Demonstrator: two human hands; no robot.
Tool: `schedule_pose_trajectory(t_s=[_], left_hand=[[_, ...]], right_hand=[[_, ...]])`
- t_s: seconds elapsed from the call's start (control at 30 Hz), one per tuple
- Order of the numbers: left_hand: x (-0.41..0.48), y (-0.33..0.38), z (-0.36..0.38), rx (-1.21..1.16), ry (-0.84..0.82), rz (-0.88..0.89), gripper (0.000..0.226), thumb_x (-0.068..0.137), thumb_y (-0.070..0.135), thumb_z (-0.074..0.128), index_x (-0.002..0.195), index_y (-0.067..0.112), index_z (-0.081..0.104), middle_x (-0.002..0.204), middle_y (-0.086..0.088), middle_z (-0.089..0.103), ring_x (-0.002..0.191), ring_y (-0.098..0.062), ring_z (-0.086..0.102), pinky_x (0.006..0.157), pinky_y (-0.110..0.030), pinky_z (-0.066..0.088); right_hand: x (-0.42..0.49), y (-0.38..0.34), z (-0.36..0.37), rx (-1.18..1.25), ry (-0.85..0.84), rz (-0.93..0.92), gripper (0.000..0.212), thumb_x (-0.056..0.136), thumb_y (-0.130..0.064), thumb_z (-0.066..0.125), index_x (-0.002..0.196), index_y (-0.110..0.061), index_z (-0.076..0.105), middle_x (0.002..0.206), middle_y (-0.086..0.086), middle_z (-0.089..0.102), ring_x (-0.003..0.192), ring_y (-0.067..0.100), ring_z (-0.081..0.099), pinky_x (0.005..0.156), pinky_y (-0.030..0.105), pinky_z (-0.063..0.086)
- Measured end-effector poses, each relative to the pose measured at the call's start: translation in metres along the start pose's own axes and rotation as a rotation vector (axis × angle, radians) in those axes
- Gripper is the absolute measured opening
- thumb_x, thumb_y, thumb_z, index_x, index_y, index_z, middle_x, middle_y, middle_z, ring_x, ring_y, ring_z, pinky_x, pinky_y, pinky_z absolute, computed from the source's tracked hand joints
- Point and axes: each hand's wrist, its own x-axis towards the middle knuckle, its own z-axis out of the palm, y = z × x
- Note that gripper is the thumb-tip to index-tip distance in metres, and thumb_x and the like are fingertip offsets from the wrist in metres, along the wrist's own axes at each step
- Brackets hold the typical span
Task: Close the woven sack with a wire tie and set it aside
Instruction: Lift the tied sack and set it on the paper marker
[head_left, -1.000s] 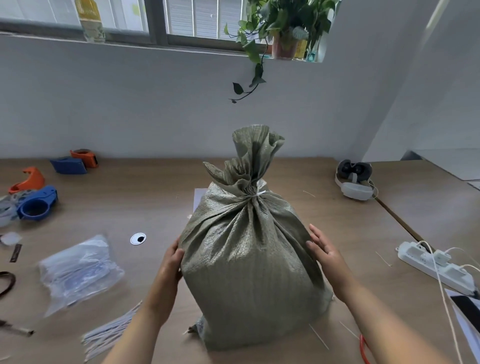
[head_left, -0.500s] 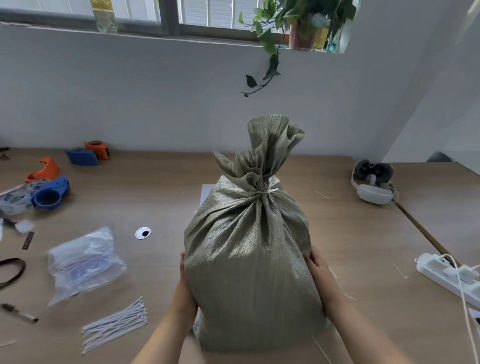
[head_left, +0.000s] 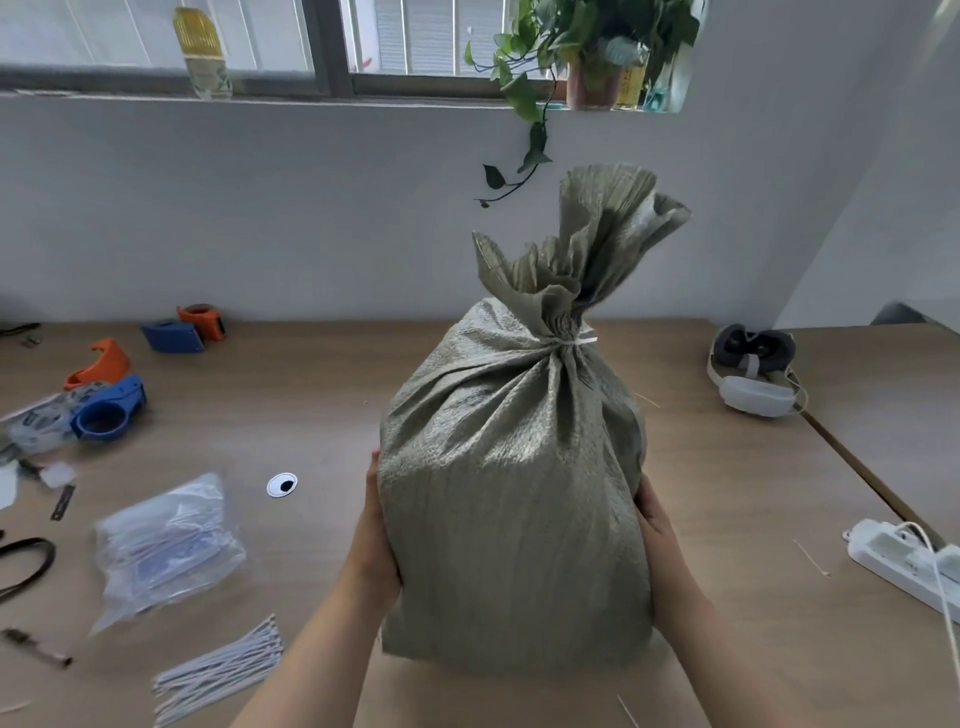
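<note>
Two bare hands clamp one woven sack (head_left: 514, 499) from either side: the left hand (head_left: 375, 540) is pressed flat against its left flank, the right hand (head_left: 655, 530) against its right flank, palms facing each other with the fingers mostly hidden behind the cloth. The sack is grey-green, stands upright near the middle of the wooden table (head_left: 311, 415), its long axis vertical, its gathered neck pointing up and leaning a little to the right. One white wire tie (head_left: 574, 343) cinches that neck, and the ruffled mouth flares above it. Whether the sack's base touches the table or hangs just above it cannot be told. To the near left lies one bundle of loose white ties (head_left: 218, 673); beyond it one clear plastic bag (head_left: 166, 540). Farther left are four tape dispensers, two blue (head_left: 106, 413) and two orange (head_left: 98, 364). One headset (head_left: 753, 374) rests far right, one power strip (head_left: 904, 558) near right, one potted plant (head_left: 592, 47) on the sill. Against the frame half a second before, the sack sits further right and higher in view, and both hands grip lower down its sides.
</note>
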Motion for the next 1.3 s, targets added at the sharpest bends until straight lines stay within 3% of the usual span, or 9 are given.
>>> schedule_pose_trajectory(t_s=[0.13,0.27,0.37,0.5,0.73,0.87,0.97,1.17,1.3], left_hand=[[0.003,0.029,0.019,0.026,0.033,0.054,0.057,0.102,0.058,0.027,0.093,0.020,0.068,0.069,0.005,0.079,0.058,-0.008,0.074,0.069,-0.034,0.045],[0.008,0.051,0.029,0.048,0.088,0.127,0.068,0.102,0.059,0.027,0.075,0.025,0.079,0.067,0.006,0.078,0.060,-0.009,0.074,0.068,-0.032,0.047],[0.034,0.067,0.018,0.071,0.087,0.181,0.059,0.095,0.071,0.034,0.109,0.026,0.070,0.091,0.007,0.081,0.085,-0.012,0.073,0.071,-0.031,0.052],[0.069,0.095,0.007,0.117,0.113,0.179,0.111,0.056,0.089,0.065,0.146,0.028,0.046,0.142,-0.004,0.062,0.124,-0.027,0.063,0.076,-0.038,0.060],[0.119,0.150,0.021,0.106,0.039,0.307,0.073,0.089,0.069,0.048,0.133,0.014,0.064,0.131,-0.011,0.069,0.110,-0.026,0.071,0.071,-0.034,0.063],[0.145,0.172,0.029,0.146,-0.028,0.322,0.053,0.100,0.054,0.040,0.115,0.016,0.073,0.103,-0.002,0.078,0.088,-0.017,0.075,0.069,-0.028,0.061],[0.171,0.187,0.032,0.134,-0.053,0.313,0.051,0.100,0.055,0.036,0.105,0.023,0.076,0.102,-0.001,0.080,0.097,-0.018,0.074,0.079,-0.032,0.059],[0.226,0.202,0.029,0.132,-0.052,0.333,0.059,0.099,0.055,0.034,0.125,0.017,0.071,0.125,-0.008,0.074,0.118,-0.026,0.068,0.100,-0.041,0.054],[0.263,0.196,0.015,0.125,-0.042,0.325,0.057,0.100,0.054,0.032,0.122,0.019,0.072,0.119,-0.005,0.076,0.117,-0.025,0.068,0.100,-0.040,0.054]], right_hand=[[0.024,-0.030,0.009,0.010,-0.065,-0.060,0.034,0.100,-0.019,0.053,0.114,-0.049,0.063,0.118,-0.011,0.071,0.115,0.018,0.065,0.103,0.050,0.049],[0.052,-0.042,0.020,0.030,-0.098,-0.085,0.033,0.101,-0.017,0.051,0.116,-0.044,0.061,0.118,-0.009,0.071,0.114,0.021,0.065,0.101,0.046,0.051],[0.074,-0.047,0.034,0.023,-0.126,-0.087,0.035,0.100,-0.021,0.054,0.112,-0.053,0.062,0.119,-0.012,0.071,0.114,0.018,0.066,0.102,0.049,0.050],[0.107,-0.056,0.057,0.028,-0.120,-0.078,0.038,0.096,-0.028,0.058,0.105,-0.065,0.060,0.121,-0.017,0.069,0.117,0.017,0.065,0.104,0.049,0.048],[0.173,-0.076,0.098,0.078,-0.091,-0.127,0.036,0.098,-0.014,0.056,0.123,-0.039,0.056,0.118,-0.008,0.067,0.116,0.025,0.064,0.097,0.046,0.054],[0.212,-0.087,0.113,0.041,-0.069,-0.135,0.042,0.098,-0.017,0.056,0.136,-0.033,0.047,0.121,-0.010,0.064,0.116,0.021,0.063,0.098,0.044,0.053],[0.242,-0.093,0.125,0.020,-0.077,-0.146,0.039,0.097,-0.021,0.058,0.131,-0.038,0.046,0.119,-0.010,0.063,0.118,0.022,0.062,0.098,0.044,0.053],[0.302,-0.092,0.146,-0.070,-0.081,-0.159,0.053,0.096,-0.030,0.060,0.144,-0.031,0.039,0.126,-0.010,0.060,0.118,0.017,0.061,0.101,0.045,0.051],[0.334,-0.075,0.156,-0.088,-0.106,-0.135,0.055,0.095,-0.031,0.061,0.145,-0.029,0.038,0.123,-0.010,0.061,0.114,0.015,0.062,0.100,0.045,0.052]])
